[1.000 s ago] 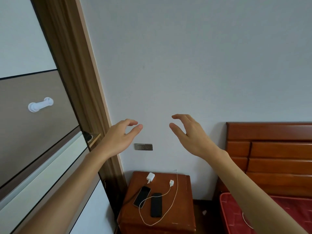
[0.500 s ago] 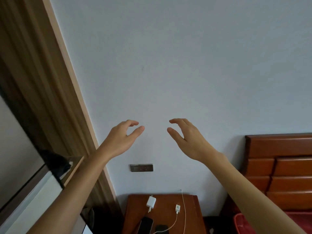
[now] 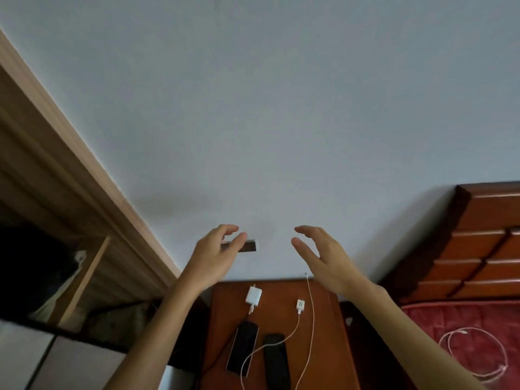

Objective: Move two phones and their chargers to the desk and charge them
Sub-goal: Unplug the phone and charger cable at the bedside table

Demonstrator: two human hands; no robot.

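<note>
One nightstand (image 3: 326, 347) stands by the far wall. Two hands, left hand (image 3: 213, 258) and right hand (image 3: 325, 258), hover above it, relaxed and empty. On it lie two phones, left phone (image 3: 242, 347) and right phone (image 3: 275, 360), near; two chargers, big charger (image 3: 253, 296) and small charger (image 3: 300, 304), farther

I count two dark phones on one nightstand (image 3: 323, 347): a left phone (image 3: 242, 347) and a right phone (image 3: 275, 358). There are two white charger plugs, a larger plug (image 3: 253, 295) and a smaller plug (image 3: 300, 304). I make out two white cables, a nightstand cable (image 3: 311, 327) and a coiled cable (image 3: 464, 330) on the one red mattress (image 3: 450, 313). Two hands are in view, a left hand (image 3: 213, 257) and a right hand (image 3: 329, 263). I also see one metal wall plate (image 3: 249, 245) and one wooden headboard (image 3: 492, 249).
</note>
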